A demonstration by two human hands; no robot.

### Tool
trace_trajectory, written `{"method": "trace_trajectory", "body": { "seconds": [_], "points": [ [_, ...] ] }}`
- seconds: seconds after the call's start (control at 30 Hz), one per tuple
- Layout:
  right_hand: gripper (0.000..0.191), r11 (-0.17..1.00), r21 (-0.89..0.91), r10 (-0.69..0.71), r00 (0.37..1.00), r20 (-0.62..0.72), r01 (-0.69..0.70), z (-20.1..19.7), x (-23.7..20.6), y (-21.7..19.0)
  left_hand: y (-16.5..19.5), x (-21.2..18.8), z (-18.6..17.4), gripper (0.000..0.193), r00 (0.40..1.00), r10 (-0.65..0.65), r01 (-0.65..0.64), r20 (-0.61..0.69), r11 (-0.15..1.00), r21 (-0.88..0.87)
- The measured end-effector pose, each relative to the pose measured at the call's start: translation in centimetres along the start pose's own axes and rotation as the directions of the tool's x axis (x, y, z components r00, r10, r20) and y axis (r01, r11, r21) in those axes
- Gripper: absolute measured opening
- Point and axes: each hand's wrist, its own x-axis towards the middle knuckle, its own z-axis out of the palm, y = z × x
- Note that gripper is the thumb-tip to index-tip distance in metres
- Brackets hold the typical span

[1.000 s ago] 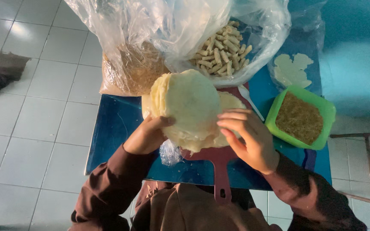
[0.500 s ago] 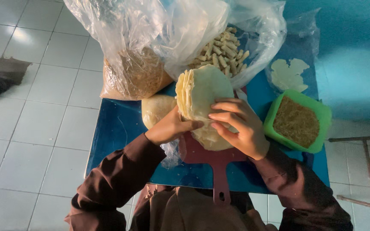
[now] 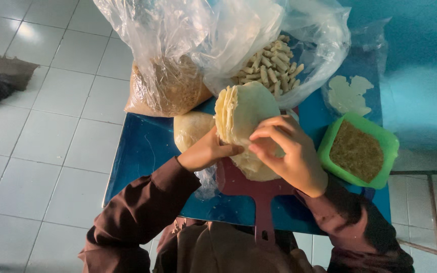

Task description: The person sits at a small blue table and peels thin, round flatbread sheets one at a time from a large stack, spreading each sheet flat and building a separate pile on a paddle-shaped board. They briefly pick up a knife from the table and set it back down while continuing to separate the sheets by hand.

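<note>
A stack of thin pale round wrappers [image 3: 241, 114] stands tilted on edge above a dark red cutting board [image 3: 259, 194]. My left hand [image 3: 203, 151] holds the stack from below at its left edge. My right hand [image 3: 289, 154] grips the stack's right face, fingers curled over it. More pale wrappers [image 3: 256, 169] lie flat on the board under my right hand. A second pale stack [image 3: 190, 129] rests on the blue table [image 3: 142, 151] just left of the held one.
A clear bag of brown crumbs [image 3: 165, 88] and a clear bag of pale rolled sticks [image 3: 274, 65] stand at the table's far side. A green tub of brown crumbs [image 3: 357, 151] sits at the right. White scraps [image 3: 350, 93] lie beyond it. Tiled floor surrounds the table.
The stack has been turned from lying flat toward me to standing on edge. My hands shifted right and closer together around it.
</note>
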Motion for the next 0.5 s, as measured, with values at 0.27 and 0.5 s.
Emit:
{"method": "trace_trajectory", "body": {
  "seconds": [0.27, 0.5],
  "points": [
    [0.011, 0.998, -0.029, 0.048, 0.998, -0.043, -0.049, 0.6, 0.1, -0.5, -0.3, -0.1, 0.4, 0.071, 1.0, 0.015, -0.013, -0.014, 0.995, 0.103],
    [0.012, 1.0, -0.019, 0.01, 1.0, -0.028, -0.01, 0.4, 0.1, 0.3, 0.3, -0.1, 0.6, 0.068, 1.0, 0.001, 0.0, 0.022, 0.999, -0.048]
  ]
}}
